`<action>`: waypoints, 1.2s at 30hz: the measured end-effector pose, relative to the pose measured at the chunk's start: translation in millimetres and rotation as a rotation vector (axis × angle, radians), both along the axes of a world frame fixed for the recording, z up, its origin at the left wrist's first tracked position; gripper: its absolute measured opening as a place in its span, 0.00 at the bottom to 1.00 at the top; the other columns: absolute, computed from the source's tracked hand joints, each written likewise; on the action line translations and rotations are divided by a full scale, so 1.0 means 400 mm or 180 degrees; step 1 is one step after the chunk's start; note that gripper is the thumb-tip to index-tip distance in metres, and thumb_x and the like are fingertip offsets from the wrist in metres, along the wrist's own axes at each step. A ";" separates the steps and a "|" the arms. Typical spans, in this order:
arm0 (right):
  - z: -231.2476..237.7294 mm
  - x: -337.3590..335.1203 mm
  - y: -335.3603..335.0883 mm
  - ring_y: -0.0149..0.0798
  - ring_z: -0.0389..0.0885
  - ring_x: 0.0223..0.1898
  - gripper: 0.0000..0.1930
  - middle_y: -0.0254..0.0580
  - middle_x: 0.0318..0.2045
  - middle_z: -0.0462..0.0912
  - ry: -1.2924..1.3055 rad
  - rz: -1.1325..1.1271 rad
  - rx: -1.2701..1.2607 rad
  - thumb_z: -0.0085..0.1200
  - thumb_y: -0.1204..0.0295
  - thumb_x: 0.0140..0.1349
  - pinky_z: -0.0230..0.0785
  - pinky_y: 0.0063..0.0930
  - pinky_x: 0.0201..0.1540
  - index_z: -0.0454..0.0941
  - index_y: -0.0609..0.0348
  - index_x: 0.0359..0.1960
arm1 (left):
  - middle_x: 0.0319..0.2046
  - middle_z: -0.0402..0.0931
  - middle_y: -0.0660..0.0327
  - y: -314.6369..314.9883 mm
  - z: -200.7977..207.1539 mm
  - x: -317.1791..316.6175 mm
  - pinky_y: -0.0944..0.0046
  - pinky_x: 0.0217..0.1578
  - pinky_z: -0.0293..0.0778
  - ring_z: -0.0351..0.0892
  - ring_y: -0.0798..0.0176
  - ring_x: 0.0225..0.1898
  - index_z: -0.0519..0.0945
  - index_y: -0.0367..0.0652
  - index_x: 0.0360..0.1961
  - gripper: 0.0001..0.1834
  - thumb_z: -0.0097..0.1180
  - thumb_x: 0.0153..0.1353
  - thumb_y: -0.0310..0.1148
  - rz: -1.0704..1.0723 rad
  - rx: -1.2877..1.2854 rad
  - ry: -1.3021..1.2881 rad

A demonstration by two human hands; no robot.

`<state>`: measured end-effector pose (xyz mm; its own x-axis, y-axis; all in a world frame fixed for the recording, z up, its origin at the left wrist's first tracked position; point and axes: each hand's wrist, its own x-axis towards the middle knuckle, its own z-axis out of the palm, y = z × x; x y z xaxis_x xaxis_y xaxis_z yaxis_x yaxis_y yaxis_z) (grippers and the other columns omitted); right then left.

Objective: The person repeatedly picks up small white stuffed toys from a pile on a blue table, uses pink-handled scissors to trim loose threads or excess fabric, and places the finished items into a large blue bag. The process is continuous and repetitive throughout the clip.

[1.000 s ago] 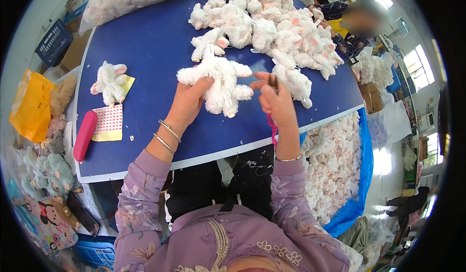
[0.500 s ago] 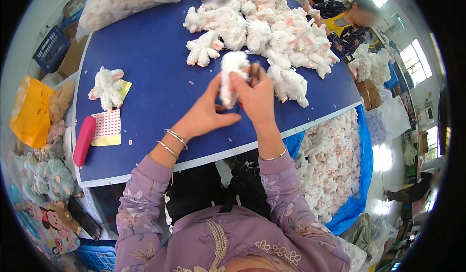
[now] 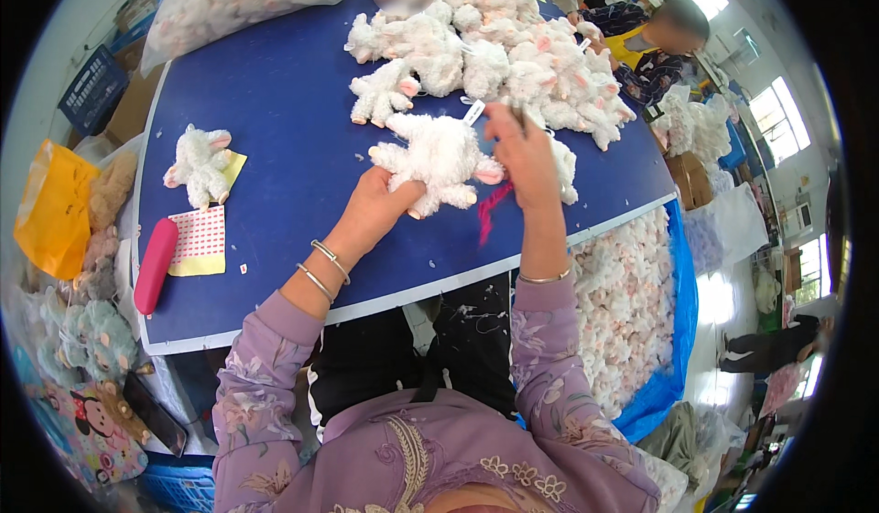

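A fluffy white plush animal (image 3: 438, 158) with pink ears and pale feet lies spread over the table. My left hand (image 3: 385, 204) grips it by its lower side, thumb on top. At its right, close to the pink ear, is my right hand (image 3: 526, 156), fingers curled and blurred. A small dark object shows at those fingers, too smeared to name. Bright pink cord (image 3: 494, 209) hangs below that hand. A white tag (image 3: 473, 112) sticks up from the toy's upper edge.
Many similar white plush toys (image 3: 540, 74) are heaped at the back of the blue table (image 3: 275, 147). One plush (image 3: 198, 165) lies left, beside a sticker sheet (image 3: 198, 243) and pink case (image 3: 157, 266). A blue-lined bin (image 3: 632, 302) of plush stands right. Another person (image 3: 641, 51) works at far right.
The plush has turned from narrow and upright to lying spread out in my left hand. My right hand has moved right, away from its middle, and the pink cord now shows.
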<state>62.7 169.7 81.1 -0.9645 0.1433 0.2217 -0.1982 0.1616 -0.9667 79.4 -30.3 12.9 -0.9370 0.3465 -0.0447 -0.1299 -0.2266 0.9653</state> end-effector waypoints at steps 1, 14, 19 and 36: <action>-0.015 -0.006 -0.007 0.18 0.65 0.23 0.15 0.30 0.27 0.76 0.0045 0.0046 0.0305 0.55 0.62 0.62 0.59 0.16 0.26 0.79 0.64 0.36 | 0.35 0.79 0.61 0.000 -0.002 0.001 0.71 0.30 0.71 0.77 0.71 0.31 0.76 0.32 0.43 0.14 0.55 0.58 0.29 -0.0027 -0.0121 0.0029; 0.010 0.051 0.003 0.23 0.66 0.21 0.17 0.29 0.16 0.70 -0.0260 -0.0929 0.0453 0.49 0.62 0.64 0.59 0.25 0.24 0.73 0.62 0.21 | 0.31 0.77 0.62 -0.018 0.009 0.019 0.73 0.28 0.69 0.72 0.73 0.27 0.71 0.35 0.53 0.22 0.54 0.61 0.35 -0.0965 -0.0512 0.0194; 0.117 0.129 0.359 0.24 0.63 0.13 0.14 0.33 0.24 0.76 0.2214 0.0416 -0.3247 0.41 0.64 0.63 0.54 0.19 0.14 0.75 0.61 0.31 | 0.31 0.76 0.62 0.004 0.033 0.017 0.74 0.30 0.69 0.72 0.74 0.28 0.72 0.37 0.53 0.18 0.47 0.65 0.35 -0.0853 -0.0309 0.0267; -0.141 0.062 0.147 0.43 0.80 0.43 0.27 0.56 0.41 0.81 -0.0175 0.0017 0.0552 0.64 0.65 0.47 0.71 0.35 0.48 0.74 0.73 0.46 | 0.57 0.67 0.60 0.054 -0.061 -0.005 0.71 0.42 0.70 0.71 0.67 0.49 0.58 0.46 0.67 0.30 0.49 0.65 0.33 -0.0138 -0.0384 0.0441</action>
